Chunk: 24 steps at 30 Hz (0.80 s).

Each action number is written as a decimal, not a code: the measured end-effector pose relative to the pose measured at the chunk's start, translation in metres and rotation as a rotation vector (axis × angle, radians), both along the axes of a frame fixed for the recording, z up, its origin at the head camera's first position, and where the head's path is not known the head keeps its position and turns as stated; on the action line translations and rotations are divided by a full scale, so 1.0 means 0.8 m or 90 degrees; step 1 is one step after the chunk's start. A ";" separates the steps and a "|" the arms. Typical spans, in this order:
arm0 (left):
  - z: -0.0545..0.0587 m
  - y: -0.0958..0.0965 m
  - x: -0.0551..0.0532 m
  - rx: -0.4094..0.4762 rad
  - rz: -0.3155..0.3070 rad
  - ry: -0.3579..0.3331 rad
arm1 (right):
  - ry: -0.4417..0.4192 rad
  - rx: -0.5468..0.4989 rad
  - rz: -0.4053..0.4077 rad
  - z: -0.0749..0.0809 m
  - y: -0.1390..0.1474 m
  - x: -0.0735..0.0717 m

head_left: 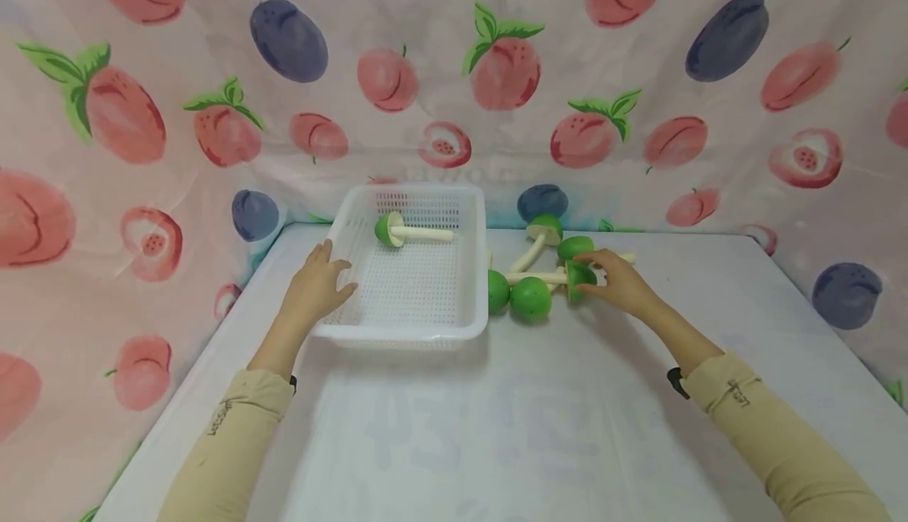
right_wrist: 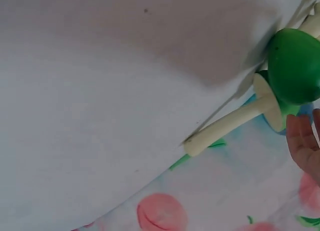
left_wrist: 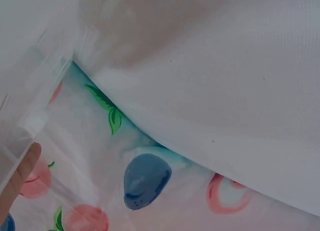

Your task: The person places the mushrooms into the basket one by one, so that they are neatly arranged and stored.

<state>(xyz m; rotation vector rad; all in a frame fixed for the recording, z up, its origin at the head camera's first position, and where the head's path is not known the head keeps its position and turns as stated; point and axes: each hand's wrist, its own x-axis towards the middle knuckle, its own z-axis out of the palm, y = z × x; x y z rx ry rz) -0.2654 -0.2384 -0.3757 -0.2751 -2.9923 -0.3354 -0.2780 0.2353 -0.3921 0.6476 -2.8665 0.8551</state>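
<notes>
At right hand (head_left: 627,284), green-capped mushroom (head_left: 576,279), cream stem (head_left: 535,278)

At the left edge, the left hand (left_wrist: 19,177), seen only as one extended finger, met the blurred, translucent side of a white plastic basket (left_wrist: 31,125). A white tabletop (left_wrist: 225,91) filled the upper right (a soft brownish shadow (left_wrist: 145,31) dimmed its top), its edge slanting above a pale cloth (left_wrist: 95,171) printed with a blue plum (left_wrist: 147,181), pinkish fruits (left_wrist: 87,220) and green leaves (left_wrist: 114,115).
</notes>
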 end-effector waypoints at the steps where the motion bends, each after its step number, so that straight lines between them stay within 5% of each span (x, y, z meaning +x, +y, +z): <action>1: -0.001 0.000 0.000 -0.001 -0.001 0.000 | -0.008 -0.004 -0.001 -0.002 0.003 -0.002; 16: 0.000 0.003 0.003 -0.010 0.004 0.005 | -0.139 -0.111 0.048 -0.018 0.021 -0.031; 24: 0.001 0.003 0.004 -0.013 0.004 0.004 | -0.242 -0.098 -0.005 -0.036 0.016 -0.032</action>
